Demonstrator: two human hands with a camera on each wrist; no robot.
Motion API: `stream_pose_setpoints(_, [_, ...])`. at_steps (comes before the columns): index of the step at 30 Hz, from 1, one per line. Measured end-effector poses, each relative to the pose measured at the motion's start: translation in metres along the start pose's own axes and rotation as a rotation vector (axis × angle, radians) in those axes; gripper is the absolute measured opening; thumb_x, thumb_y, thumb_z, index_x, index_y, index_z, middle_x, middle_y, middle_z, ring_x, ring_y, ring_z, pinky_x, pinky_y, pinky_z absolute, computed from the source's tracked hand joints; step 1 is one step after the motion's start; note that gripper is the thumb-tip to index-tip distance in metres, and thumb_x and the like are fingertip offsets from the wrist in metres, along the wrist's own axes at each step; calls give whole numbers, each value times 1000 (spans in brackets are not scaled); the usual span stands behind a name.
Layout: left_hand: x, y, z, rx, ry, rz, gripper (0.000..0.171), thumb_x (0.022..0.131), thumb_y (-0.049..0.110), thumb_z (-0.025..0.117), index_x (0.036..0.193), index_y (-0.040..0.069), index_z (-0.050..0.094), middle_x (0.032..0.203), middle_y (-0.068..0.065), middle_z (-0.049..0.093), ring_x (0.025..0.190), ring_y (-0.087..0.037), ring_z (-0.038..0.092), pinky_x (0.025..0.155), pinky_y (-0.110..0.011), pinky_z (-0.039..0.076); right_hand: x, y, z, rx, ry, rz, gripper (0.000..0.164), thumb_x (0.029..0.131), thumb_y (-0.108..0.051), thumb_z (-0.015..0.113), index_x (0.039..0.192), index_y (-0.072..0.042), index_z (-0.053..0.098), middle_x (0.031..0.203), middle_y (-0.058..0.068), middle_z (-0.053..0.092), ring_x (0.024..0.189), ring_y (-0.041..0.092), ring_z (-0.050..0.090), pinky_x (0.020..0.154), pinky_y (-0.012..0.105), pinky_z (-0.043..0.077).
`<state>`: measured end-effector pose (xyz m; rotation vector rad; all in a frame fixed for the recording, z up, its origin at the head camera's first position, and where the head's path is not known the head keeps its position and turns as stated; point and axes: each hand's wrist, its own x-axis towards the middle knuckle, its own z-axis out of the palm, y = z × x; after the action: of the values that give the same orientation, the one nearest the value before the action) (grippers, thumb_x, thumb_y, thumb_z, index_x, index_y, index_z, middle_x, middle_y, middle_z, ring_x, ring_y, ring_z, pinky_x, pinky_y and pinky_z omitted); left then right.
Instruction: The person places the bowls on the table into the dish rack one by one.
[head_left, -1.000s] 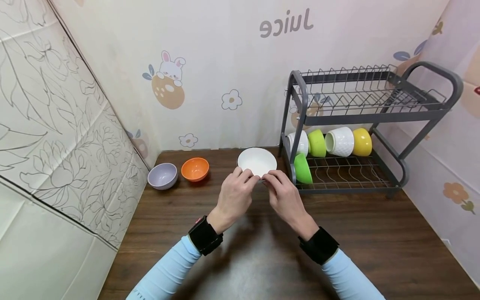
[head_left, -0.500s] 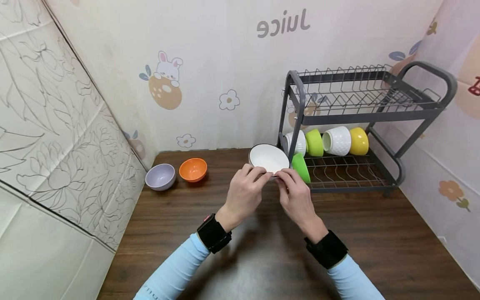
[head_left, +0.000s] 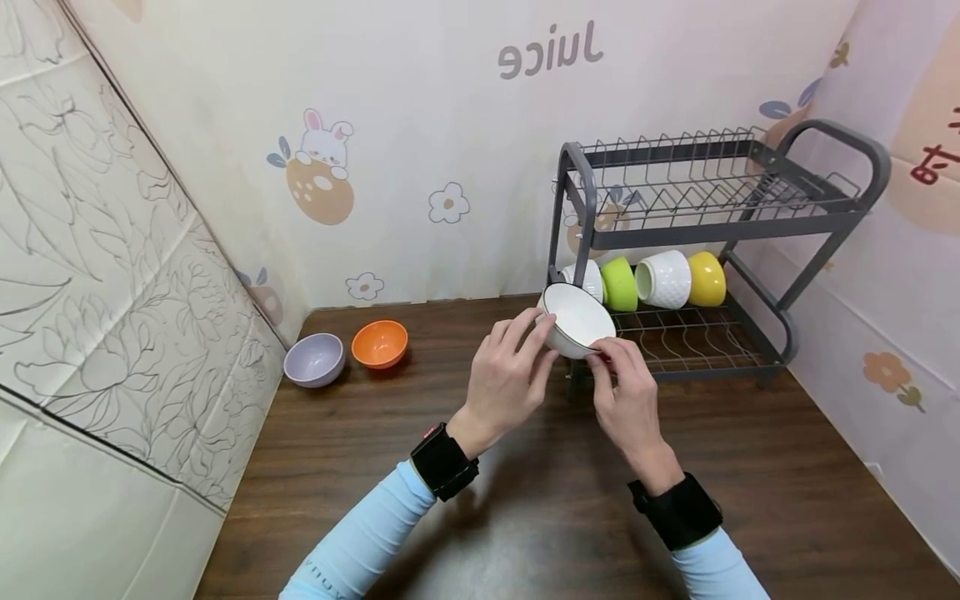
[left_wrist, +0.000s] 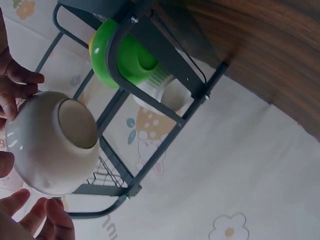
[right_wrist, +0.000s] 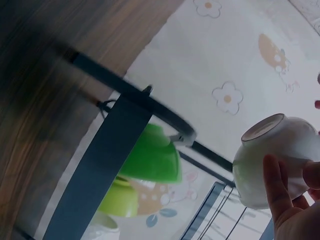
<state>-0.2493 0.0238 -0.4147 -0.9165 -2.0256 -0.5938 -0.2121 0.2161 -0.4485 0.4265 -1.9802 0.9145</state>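
A white bowl (head_left: 576, 320) with a thin dark rim is held tilted in the air, its open side toward the head camera. My right hand (head_left: 628, 390) pinches its near right rim between thumb and fingers; in the right wrist view, fingers (right_wrist: 275, 185) lie along the bowl's outer wall. At the bowl's left side is my left hand (head_left: 512, 375), fingers spread and fairly straight, with fingertips right at the rim. The left wrist view shows the bowl's foot (left_wrist: 78, 123). Behind the bowl, a green bowl (right_wrist: 155, 157) stands in the rack, hidden in the head view.
A grey two-tier dish rack (head_left: 720, 229) stands at the back right. Its lower tier holds a lime cup (head_left: 619, 285), white cups (head_left: 666, 279) and a yellow cup (head_left: 707, 280). An orange bowl (head_left: 379, 344) and a lilac bowl (head_left: 315, 360) sit at the table's back left.
Both hands have moved right with the white bowl, which now tilts more and overlaps the rack's left end. The left fingers have loosened and spread from the near rim to the bowl's left side.
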Motion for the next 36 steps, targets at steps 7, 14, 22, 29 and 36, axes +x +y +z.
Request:
stream_pose_setpoints(7, [6,9,15,-12,-79,-9,48,100,25,70,145,7,62,148,-11,57,113,-25,58,80,-32,54,-4,8,-16,-12,46,47,23,92,14,71,114,5,67,110,20,64,90,22,61,82,14,44])
stream_pose_setpoints(14, [8,11,28,-3,-146,-26,47,102,25,68,145,8,62,150,-9,56,115,-23,58,76,-30,53,-6,17,-27,-6,105,104,21,94,13,70,114,7,68,108,21,64,86,13,62,76,10,44])
stream_pose_setpoints(22, [7,8,45,32,-261,-33,47,105,29,64,147,10,60,150,-8,55,116,-23,57,76,-30,51,-5,35,-35,-9,137,207,16,98,9,68,113,10,67,104,21,64,84,3,63,72,8,45])
stream_pose_setpoints(29, [4,4,59,90,-367,-32,45,106,30,61,147,10,60,151,-7,54,114,-23,57,75,-30,51,5,31,-37,36,140,308,15,99,12,63,113,16,63,100,27,61,77,9,66,69,7,48])
stream_pose_setpoints(36, [0,2,72,148,-431,-18,45,107,32,59,148,12,60,150,-4,54,112,-22,56,75,-30,51,15,25,-41,127,96,439,16,103,9,59,116,17,61,102,26,63,79,19,71,72,19,57])
